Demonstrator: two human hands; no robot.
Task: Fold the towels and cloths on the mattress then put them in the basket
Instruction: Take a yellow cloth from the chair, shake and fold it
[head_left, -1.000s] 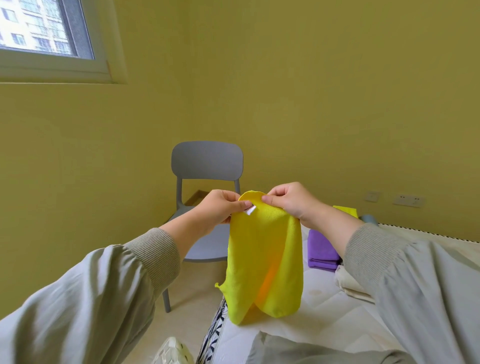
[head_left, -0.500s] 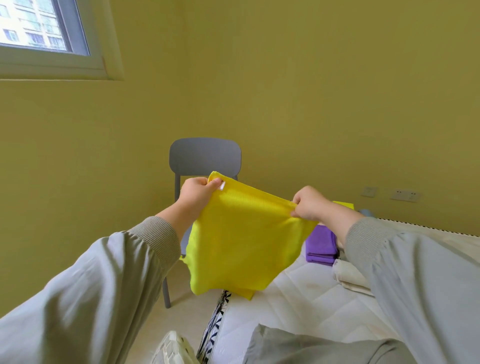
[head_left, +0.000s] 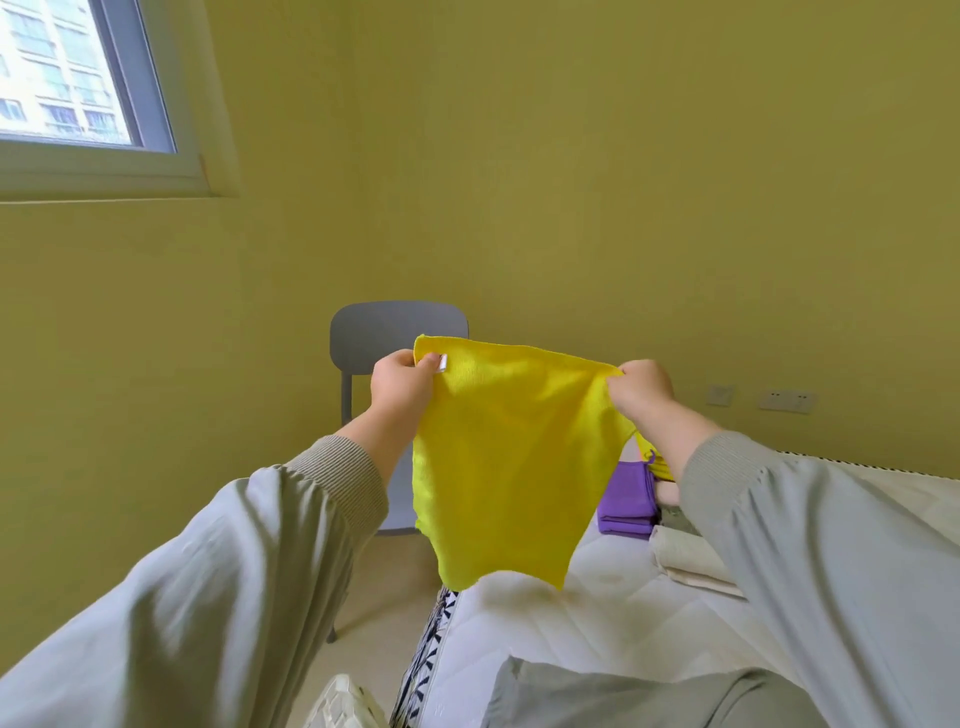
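Observation:
A bright yellow cloth (head_left: 511, 457) hangs spread out in the air above the near corner of the white mattress (head_left: 587, 618). My left hand (head_left: 402, 387) pinches its top left corner, by a small white tag. My right hand (head_left: 641, 389) pinches the top right corner. The cloth's lower edge dangles just above the mattress. Behind it on the mattress lie a folded purple cloth (head_left: 626, 501), a folded cream towel (head_left: 685, 561) and a sliver of another yellow cloth (head_left: 657, 465). A white basket rim (head_left: 340, 706) shows at the bottom edge.
A grey chair (head_left: 374, 338) stands against the yellow wall behind the cloth, beside the mattress. A window (head_left: 78, 88) is at the upper left. Wall sockets (head_left: 784, 400) sit on the right. My grey-clad leg (head_left: 623, 696) lies on the mattress.
My hands moved apart from touching each other, spreading the yellow cloth from a narrow hanging fold into a wide open sheet. The view tilted up a little.

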